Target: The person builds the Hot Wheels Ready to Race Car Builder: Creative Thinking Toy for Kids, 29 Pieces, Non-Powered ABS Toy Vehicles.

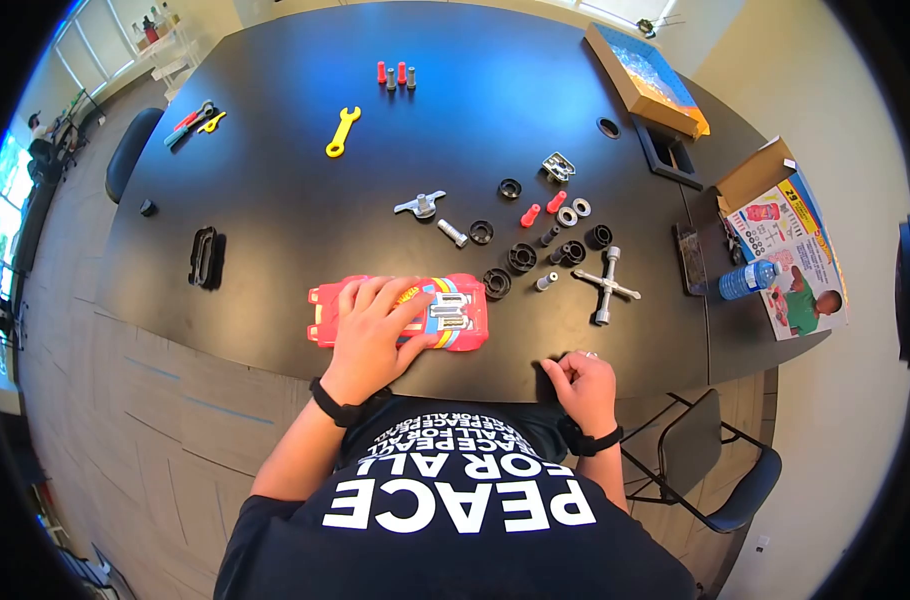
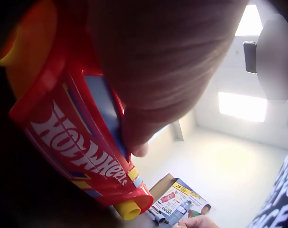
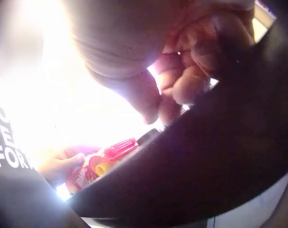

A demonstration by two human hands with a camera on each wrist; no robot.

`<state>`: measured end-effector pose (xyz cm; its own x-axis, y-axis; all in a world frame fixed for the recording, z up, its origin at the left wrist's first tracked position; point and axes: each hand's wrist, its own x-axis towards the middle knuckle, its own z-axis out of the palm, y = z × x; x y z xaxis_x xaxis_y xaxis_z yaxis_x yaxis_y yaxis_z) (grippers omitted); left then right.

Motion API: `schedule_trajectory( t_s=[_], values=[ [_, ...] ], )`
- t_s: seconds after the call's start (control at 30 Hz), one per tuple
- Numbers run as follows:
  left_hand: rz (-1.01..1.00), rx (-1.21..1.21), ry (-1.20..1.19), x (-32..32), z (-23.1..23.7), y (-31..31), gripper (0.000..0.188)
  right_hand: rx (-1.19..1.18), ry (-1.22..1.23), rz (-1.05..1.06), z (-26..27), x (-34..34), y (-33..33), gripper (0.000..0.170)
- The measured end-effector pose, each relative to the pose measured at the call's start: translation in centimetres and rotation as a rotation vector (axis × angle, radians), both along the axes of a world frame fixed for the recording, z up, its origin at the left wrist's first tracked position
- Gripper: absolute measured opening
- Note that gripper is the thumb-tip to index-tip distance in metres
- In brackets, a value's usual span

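A red toy car (image 1: 469, 328) with yellow and blue stripes lies near the table's front edge. Over its top my left hand (image 1: 367, 325) grips it, fingers spread across the roof. The left wrist view has that hand (image 2: 163, 61) close up, its thumb against the window of the car (image 2: 80, 152). At the table edge to the right rests my right hand (image 1: 583, 388), loosely curled, with nothing seen in it. In the right wrist view its fingers (image 3: 189, 85) hang bent; the car (image 3: 87, 175) shows beyond, lower left.
Black wheels (image 1: 522, 257), red pegs (image 1: 531, 215), a grey cross wrench (image 1: 607, 285) and a winged grey part (image 1: 422, 204) lie beyond the hands. Farther off are a yellow wrench (image 1: 343, 132) and a black frame (image 1: 204, 257). A bottle (image 1: 747, 280) and printed box (image 1: 790, 250) stand right.
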<state>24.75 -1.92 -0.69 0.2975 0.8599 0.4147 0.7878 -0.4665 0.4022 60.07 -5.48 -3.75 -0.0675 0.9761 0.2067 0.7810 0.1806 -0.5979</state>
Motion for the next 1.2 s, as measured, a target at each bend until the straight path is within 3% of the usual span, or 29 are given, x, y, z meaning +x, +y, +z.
schedule_trajectory(
  t_s=[0.03,0.1,0.17,0.23,0.33,0.5,0.57,0.7,0.8,0.87,0.97,1.0,1.2],
  values=[
    [0.012,0.013,0.002,0.4,-0.2,0.1,0.054,0.001,-0.003,0.001,0.3,-0.2,0.2,0.036],
    [-0.007,0.028,0.003,1.2,-0.2,0.2,0.054,-0.060,0.084,0.121,0.7,-0.7,0.6,0.020],
    [-0.034,0.038,0.010,2.0,-0.5,0.2,0.054,-0.047,0.148,0.146,1.4,-2.2,0.7,0.020],
    [-0.044,0.032,0.007,2.8,-0.5,0.1,0.054,0.001,0.210,0.218,1.4,-3.8,0.7,0.040],
    [-0.077,0.014,0.008,4.2,-0.1,-0.1,0.055,0.220,0.194,0.278,1.7,-6.3,1.7,0.052],
    [-0.119,0.009,0.041,5.3,-0.3,-0.6,0.062,0.248,0.081,0.302,0.3,-7.5,2.6,0.061],
    [-0.137,-0.078,-0.238,4.7,0.1,-0.8,0.073,0.253,0.060,0.304,-0.3,-7.1,2.8,0.064],
    [-0.147,0.016,-0.176,1.0,0.9,-1.8,0.080,0.187,0.035,0.292,0.4,-5.5,2.5,0.066],
    [-0.070,0.008,-0.258,-1.9,0.0,-2.7,0.085,0.192,0.013,0.287,3.0,-3.0,2.9,0.062],
    [-0.055,0.020,-0.314,-3.5,-1.4,-3.2,0.084,0.191,0.095,0.292,6.1,-0.5,4.9,0.058],
    [-0.071,-0.095,-0.456,-4.9,-3.4,-3.6,0.076,0.305,-0.019,0.324,9.5,3.0,11.0,0.048],
    [-0.087,-0.077,-0.393,-5.1,-3.8,-3.6,0.071,0.304,0.009,0.315,9.6,3.5,13.7,0.046],
    [-0.115,-0.012,-0.332,-4.3,-2.5,-3.5,0.057,0.259,-0.253,0.143,2.9,4.3,27.5,0.056]
  ],
)
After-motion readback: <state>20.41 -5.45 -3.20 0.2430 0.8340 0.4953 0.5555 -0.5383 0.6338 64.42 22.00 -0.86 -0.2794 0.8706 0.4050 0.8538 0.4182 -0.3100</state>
